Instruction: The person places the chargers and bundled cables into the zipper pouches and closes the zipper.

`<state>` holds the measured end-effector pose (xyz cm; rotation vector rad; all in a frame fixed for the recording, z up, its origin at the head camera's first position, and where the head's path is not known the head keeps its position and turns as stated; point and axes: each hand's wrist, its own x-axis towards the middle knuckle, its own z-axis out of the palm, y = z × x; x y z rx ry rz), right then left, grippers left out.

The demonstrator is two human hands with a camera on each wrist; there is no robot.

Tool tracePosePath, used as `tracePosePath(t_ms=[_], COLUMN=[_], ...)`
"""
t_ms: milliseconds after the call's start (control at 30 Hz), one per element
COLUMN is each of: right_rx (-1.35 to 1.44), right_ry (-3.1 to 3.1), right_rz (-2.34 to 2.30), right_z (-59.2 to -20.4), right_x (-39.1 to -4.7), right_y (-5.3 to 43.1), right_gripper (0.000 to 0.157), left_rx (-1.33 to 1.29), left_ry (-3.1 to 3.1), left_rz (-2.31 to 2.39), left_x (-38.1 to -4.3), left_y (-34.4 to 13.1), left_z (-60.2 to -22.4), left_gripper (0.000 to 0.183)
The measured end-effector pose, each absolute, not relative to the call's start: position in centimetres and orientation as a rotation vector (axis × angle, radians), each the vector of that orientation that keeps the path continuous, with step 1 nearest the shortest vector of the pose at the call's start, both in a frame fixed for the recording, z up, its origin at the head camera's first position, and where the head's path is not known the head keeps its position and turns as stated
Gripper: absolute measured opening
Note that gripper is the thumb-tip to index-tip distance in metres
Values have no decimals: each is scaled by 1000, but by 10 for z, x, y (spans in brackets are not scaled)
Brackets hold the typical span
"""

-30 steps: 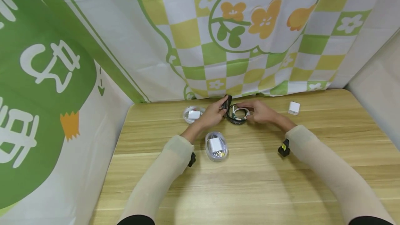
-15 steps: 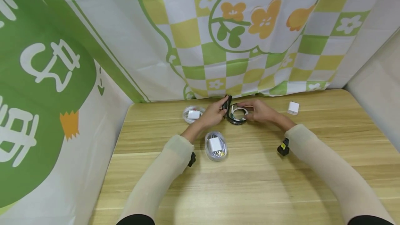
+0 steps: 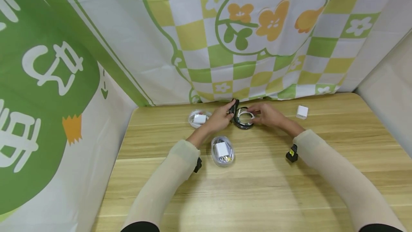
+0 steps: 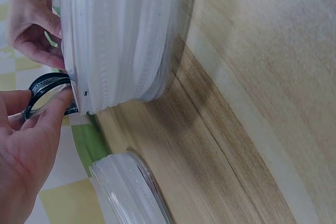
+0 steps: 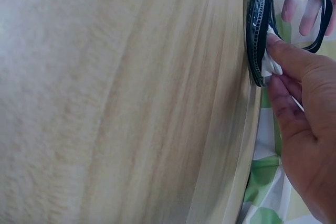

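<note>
A small round clear case with black zipper edging [image 3: 243, 126] lies opened at the back of the table. My left hand [image 3: 220, 117] grips its raised lid [image 3: 234, 108], thumb and fingers on either side of the black rim [image 4: 44, 82] in the left wrist view. My right hand [image 3: 269, 114] pinches a coiled white cable [image 5: 271, 67] between thumb and fingers. That coil sits within the case's lower half [image 5: 256, 40], and the fingertips are right at the rim. Part of the lid is hidden behind my left fingers.
A larger oval clear case [image 3: 222, 151] with a white charger and cables lies nearer me. Another clear case [image 3: 195, 125] with a white charger is left of my left hand. A white charging block [image 3: 302, 112] stands at the right. A patterned cloth [image 3: 273, 60] hangs along the back edge.
My right hand has shifted slightly left, bringing the white cable coil further over into the case. The left hand keeps its hold on the lid and has hardly moved.
</note>
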<state>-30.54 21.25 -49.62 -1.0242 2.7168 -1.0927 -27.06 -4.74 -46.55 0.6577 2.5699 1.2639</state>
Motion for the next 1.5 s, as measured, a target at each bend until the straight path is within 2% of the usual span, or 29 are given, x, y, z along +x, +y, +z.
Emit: tracePosePath(t_ms=[1300,1500], right_rx=[-1173,-1188], right_ry=[2960,3000], right_rz=[-761,-663], right_z=[-496,-493], right_x=[-296,-292], right_y=[207,209], right_gripper=[33,44], left_rx=[669,649], left_ry=[2596,2588], left_rz=[1234,1242], left_x=[-268,-267], left_y=[-44,-45], left_z=[-464,-463], left_gripper=[64,65])
